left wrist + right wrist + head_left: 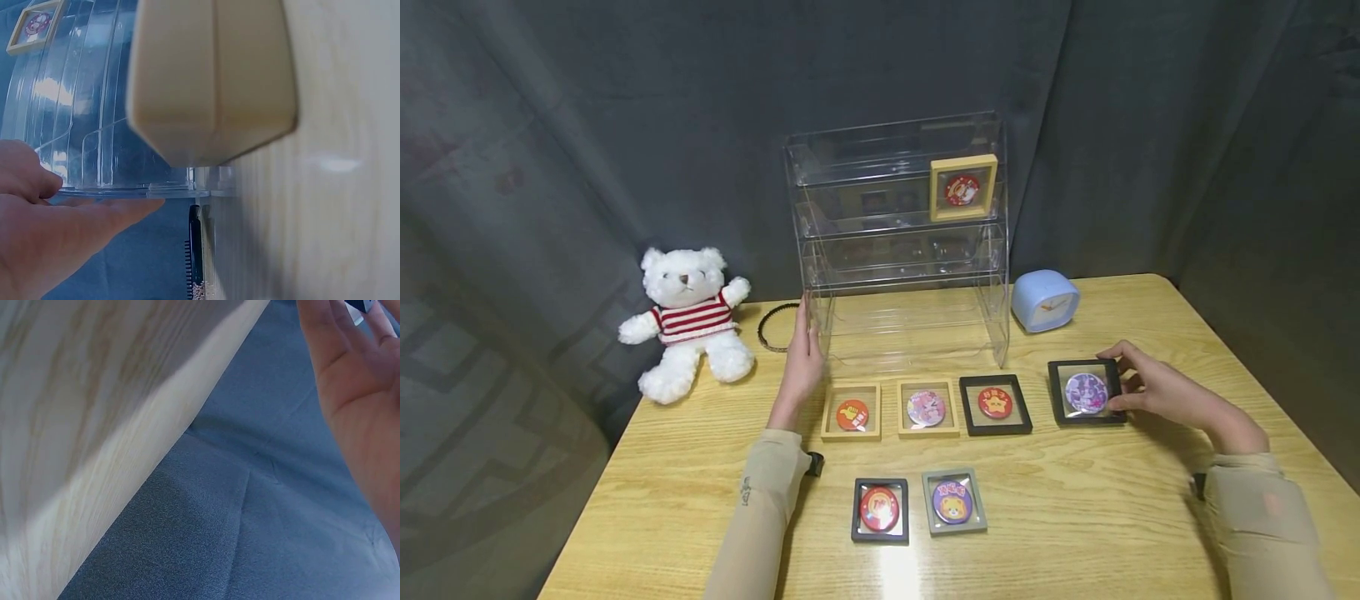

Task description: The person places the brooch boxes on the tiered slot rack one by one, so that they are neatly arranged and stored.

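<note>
My left hand [803,360] lies along the lower left side of a clear acrylic tiered display rack [898,279], its fingers straight against the side panel. In the left wrist view those fingers [119,212] run along the panel's outer face. My right hand [1176,398] pinches the right edge of a black display frame [1086,393] that holds a purple-and-white round badge. In the right wrist view only a dark corner of that frame [361,305] shows at the fingertips. A light-wood frame [963,188] with a red badge stands on an upper tier at the right.
Before the rack lie wooden frames [852,413] [928,409] and a black frame [996,405]. Nearer me are a dark frame [880,510] and a grey frame [954,502]. A white teddy bear [688,321], a dark hoop [765,327] and a blue clock [1045,301] flank the rack.
</note>
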The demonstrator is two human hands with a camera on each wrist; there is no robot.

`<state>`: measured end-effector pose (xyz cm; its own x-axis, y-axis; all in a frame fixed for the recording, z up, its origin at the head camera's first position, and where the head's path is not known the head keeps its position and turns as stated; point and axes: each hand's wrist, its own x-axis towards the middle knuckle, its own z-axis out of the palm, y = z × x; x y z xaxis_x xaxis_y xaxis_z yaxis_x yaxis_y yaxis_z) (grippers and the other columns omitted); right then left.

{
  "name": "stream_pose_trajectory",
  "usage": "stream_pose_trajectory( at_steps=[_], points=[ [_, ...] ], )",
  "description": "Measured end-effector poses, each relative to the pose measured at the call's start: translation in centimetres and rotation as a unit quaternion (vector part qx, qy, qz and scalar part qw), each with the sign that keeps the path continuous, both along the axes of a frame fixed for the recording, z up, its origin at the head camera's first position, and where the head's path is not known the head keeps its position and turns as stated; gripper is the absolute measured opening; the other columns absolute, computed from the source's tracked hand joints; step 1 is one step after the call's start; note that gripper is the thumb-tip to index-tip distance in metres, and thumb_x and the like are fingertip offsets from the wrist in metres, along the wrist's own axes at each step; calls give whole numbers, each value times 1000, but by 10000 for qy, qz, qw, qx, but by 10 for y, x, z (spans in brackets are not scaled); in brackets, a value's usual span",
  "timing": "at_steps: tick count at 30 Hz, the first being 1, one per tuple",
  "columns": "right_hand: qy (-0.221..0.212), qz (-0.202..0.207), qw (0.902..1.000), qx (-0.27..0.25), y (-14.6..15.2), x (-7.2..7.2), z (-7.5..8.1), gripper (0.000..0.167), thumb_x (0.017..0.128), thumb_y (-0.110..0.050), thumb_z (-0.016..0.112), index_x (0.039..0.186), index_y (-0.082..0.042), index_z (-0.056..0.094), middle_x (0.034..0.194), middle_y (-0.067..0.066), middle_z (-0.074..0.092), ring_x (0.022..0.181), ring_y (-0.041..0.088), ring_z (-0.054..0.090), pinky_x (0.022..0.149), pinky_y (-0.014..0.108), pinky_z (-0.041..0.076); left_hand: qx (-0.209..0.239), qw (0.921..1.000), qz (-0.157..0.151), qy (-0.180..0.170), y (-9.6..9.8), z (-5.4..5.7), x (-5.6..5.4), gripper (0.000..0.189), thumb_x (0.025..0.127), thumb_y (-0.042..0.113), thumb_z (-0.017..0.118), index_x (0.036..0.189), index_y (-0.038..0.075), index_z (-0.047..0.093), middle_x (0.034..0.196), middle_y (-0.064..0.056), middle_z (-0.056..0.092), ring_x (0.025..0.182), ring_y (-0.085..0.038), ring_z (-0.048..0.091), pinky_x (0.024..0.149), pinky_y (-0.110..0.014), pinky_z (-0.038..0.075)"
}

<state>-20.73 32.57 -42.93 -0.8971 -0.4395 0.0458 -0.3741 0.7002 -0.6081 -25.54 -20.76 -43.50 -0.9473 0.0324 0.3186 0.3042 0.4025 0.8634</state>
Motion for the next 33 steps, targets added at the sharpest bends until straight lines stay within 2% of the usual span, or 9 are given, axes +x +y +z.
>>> stream_pose_trajectory(
  at_steps=[4,7,11,15,21,24,28,30,33],
  points=[
    [230,-55,9996,-132,0,-1,-1,51,89,5,83,130,8,54,116,24,65,98,14,61,70,25,56,18,10000,-19,-67,-1,0,1,62,116,4,23,174,13,2,178,-15,9,159,-42,22,130,-53,23],
    [76,-91,9989,-460,-1,-1,0,37,96,7,74,128,10,56,112,23,64,92,4,60,67,28,60,27,9999,-40,-138,-1,0,1,62,116,3,23,174,13,2,178,-15,8,158,-44,23,130,-54,23],
    [-100,-231,9964,-812,-2,-1,1,21,104,8,62,125,11,57,106,21,63,85,4,66,63,33,65,47,9998,-60,-192,-2,1,2,62,116,3,23,174,13,3,179,-14,8,157,-46,25,130,-55,22],
    [233,-313,9954,-869,-3,-1,4,13,105,10,59,117,8,61,105,23,65,83,2,67,61,34,66,78,9997,-47,-242,-1,1,2,62,116,3,24,174,14,3,178,-14,8,157,-46,26,129,-54,23],
    [890,-466,9913,-846,-4,-1,7,7,102,7,68,108,4,69,106,22,71,90,-6,63,60,31,65,49,9997,-4,-248,-1,1,2,63,116,1,25,173,11,3,178,-14,8,158,-42,24,130,-51,24],
    [1189,-503,9878,-874,-5,-1,8,10,99,10,70,107,3,71,104,22,72,91,-9,62,60,26,64,6,9998,-4,-176,-1,0,1,62,115,0,25,173,8,4,178,-17,9,159,-43,23,130,-52,22],
    [1374,-582,9831,-1064,-6,-1,11,17,98,15,68,111,4,71,105,19,71,93,-11,62,63,22,63,-3,9998,1,-174,-1,0,1,62,115,0,25,173,8,4,178,-17,9,158,-43,24,130,-52,22],
    [1430,-604,9809,-1170,-8,-2,12,19,97,17,67,113,6,70,106,15,71,93,-11,62,64,20,63,14,9998,2,-215,-1,0,1,62,115,1,25,173,10,4,178,-16,9,159,-41,24,130,-51,23],
    [1496,-633,9780,-1310,-11,-5,16,22,97,18,66,115,7,70,107,0,70,91,-10,64,64,18,62,28,9997,-6,-240,-2,1,1,63,116,1,25,173,11,3,179,-14,8,159,-39,23,130,-49,23]
  ],
)
